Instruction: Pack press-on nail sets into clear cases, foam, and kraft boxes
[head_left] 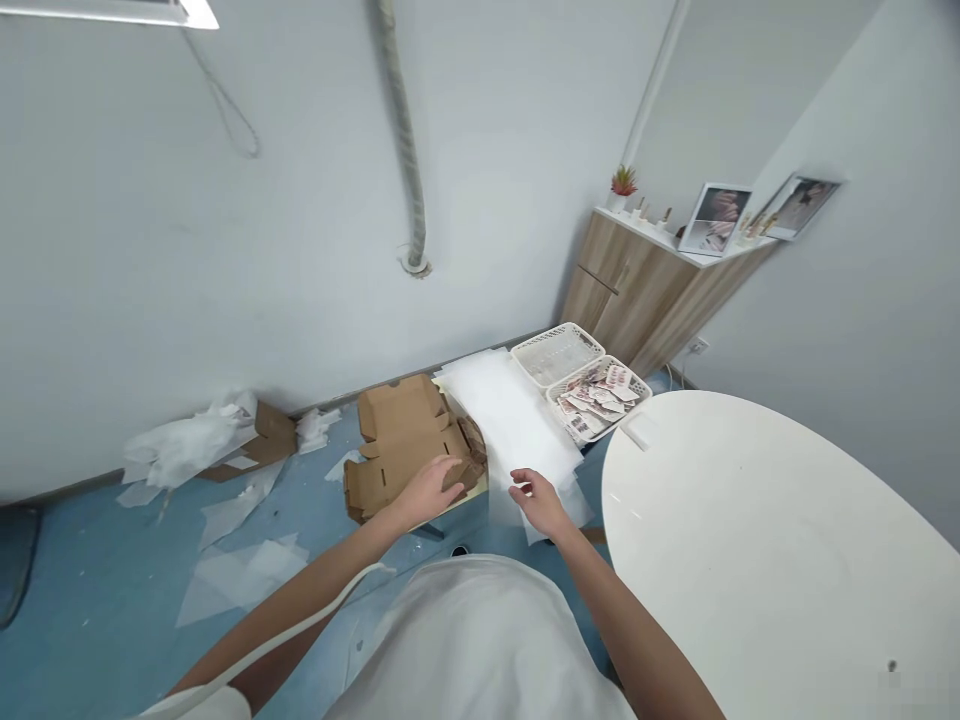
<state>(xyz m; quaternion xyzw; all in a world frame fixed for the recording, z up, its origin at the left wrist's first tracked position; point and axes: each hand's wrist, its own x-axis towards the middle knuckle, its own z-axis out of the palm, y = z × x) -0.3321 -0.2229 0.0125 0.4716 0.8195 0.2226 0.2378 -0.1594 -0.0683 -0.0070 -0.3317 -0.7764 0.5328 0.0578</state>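
White sheets (517,415) lie beyond the right hand (541,503). Right of them, a near basket (622,417) holds printed cards (600,395); a far basket's (544,341) contents are unclear. Left of them, the left hand (429,492) hovers at flattened cardboard (409,440). All visible fingers are parted, loosely curved. The sheets mostly hide the surface (475,490).

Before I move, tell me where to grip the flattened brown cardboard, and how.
I'd pinch the cardboard by its left edge, from the left with the left hand: it lies mostly flat, and that edge appears to jut over the blue floor.
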